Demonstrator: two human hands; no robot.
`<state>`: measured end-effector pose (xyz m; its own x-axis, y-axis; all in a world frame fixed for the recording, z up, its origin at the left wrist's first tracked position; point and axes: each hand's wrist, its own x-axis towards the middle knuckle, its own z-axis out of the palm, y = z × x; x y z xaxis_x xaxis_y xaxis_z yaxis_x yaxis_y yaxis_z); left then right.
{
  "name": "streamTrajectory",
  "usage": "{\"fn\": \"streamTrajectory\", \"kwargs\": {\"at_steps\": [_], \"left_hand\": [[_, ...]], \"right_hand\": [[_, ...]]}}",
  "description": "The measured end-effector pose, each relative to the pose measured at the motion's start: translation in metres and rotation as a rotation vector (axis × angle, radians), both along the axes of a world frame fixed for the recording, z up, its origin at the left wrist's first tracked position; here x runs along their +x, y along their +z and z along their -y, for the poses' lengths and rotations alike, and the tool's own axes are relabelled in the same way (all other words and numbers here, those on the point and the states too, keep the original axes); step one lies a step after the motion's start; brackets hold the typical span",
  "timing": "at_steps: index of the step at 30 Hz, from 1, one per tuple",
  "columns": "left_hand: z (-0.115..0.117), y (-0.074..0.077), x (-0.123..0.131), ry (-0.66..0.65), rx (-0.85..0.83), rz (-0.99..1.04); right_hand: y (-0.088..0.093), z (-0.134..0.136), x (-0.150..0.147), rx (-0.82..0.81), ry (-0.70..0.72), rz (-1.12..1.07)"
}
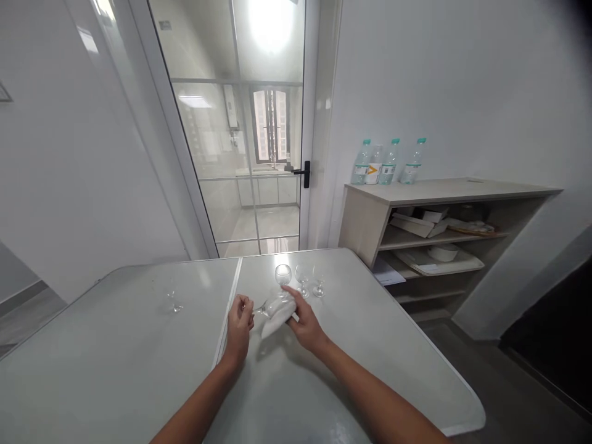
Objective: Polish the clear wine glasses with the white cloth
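My left hand (240,319) is closed on the stem end of a wine glass (261,308), which lies tilted sideways above the table. Wrapped about the bowl of that glass is a white cloth (277,319), and my right hand (305,320) grips it with the fingers bent over the bowl. Just beyond my hands stands a round clear glass (283,274). To its right are two small stemmed glasses, one stemmed glass (302,280) beside another stemmed glass (319,281). Farther left on the table is a single stemmed glass (173,299).
The pale table (139,345) has a metal seam and rounded corners. Behind it is a glass door (259,213) with a black handle (306,174). At right, a wooden shelf unit (444,190) bears several bottles (387,163) and holds boxes and a tray (448,266).
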<state>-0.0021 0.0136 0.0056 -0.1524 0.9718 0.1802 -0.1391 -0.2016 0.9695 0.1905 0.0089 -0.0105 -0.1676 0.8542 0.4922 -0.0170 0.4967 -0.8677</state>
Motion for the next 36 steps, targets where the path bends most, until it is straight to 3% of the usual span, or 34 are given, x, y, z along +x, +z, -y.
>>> {"fn": "streamTrajectory", "kwargs": {"at_steps": [3, 5, 9, 13, 15, 18, 22, 25, 28, 30, 33, 36], "left_hand": [[0.01, -0.005, 0.008, -0.018, 0.128, -0.157], [0.012, -0.008, 0.01, -0.042, 0.115, -0.168], [-0.002, -0.008, 0.003, -0.039, -0.1, 0.089], [-0.018, 0.001, -0.008, -0.134, -0.287, 0.217], [-0.014, 0.004, -0.006, -0.145, -0.227, 0.168], [0.004, 0.002, 0.005, -0.135, -0.02, -0.042], [0.023, -0.001, 0.018, -0.097, 0.147, -0.238], [0.021, -0.002, 0.015, 0.04, 0.208, -0.26], [0.006, -0.004, 0.004, 0.172, 0.154, -0.141], [-0.007, -0.006, -0.003, 0.154, -0.005, 0.016], [-0.023, -0.011, -0.008, -0.013, -0.311, 0.131], [-0.02, -0.011, -0.004, -0.076, -0.365, 0.095]], "right_hand": [[0.003, -0.002, -0.003, -0.239, -0.021, -0.301], [0.005, -0.002, -0.002, -0.294, 0.02, -0.362], [0.009, 0.003, 0.004, -0.146, 0.128, -0.088], [0.009, 0.006, 0.004, 0.059, 0.076, 0.231], [0.007, 0.005, 0.0, 0.049, -0.016, 0.147], [0.003, 0.0, -0.005, -0.109, -0.143, -0.153], [-0.003, -0.007, -0.009, -0.261, -0.145, -0.373], [-0.004, -0.007, -0.01, -0.293, -0.155, -0.461], [-0.001, -0.001, -0.009, -0.281, 0.054, -0.287], [0.002, 0.005, -0.006, -0.2, 0.143, -0.018], [0.005, 0.01, -0.003, 0.055, 0.058, 0.313], [0.004, 0.007, -0.005, 0.098, -0.082, 0.265]]}}
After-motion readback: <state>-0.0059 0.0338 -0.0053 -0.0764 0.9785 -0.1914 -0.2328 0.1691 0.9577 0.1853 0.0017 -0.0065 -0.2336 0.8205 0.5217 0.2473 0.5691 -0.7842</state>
